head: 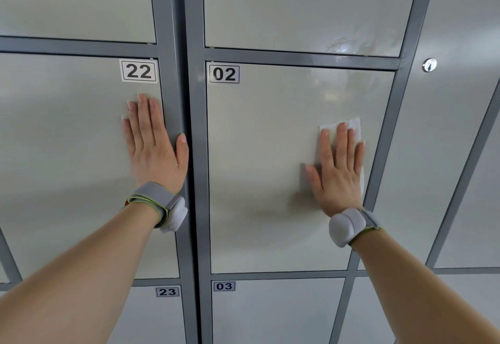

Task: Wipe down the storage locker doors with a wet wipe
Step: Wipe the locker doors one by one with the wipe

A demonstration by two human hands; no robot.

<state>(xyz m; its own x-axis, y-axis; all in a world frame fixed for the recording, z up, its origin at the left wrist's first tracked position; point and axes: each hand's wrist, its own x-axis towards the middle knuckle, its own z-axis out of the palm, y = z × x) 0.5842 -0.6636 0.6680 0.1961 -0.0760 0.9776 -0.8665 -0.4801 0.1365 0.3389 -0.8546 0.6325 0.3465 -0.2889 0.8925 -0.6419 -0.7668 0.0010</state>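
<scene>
- Wet wipe point(355, 127) is lying flat on locker door 02 point(265, 170), near the door's 3 o'clock edge, pinned beneath the right hand point(336, 172).
- The right hand is pressing it open-palmed, fingers straight and pointing to 12 o'clock.
- The left hand point(154, 146) is resting open and flat on locker door 22 point(67, 154), its thumb lying on the grey frame post point(173, 46) at 3 o'clock.
- Damp streaks point(349, 44) are glistening on the upper door point(270, 5) at 12 o'clock from the wipe.

Pressing a white wet wipe point(355, 128) flat against door 02 point(257, 181) at centre right with right hand point(336, 173); left hand point(154, 151) flat on door 22 point(67, 154)
</scene>
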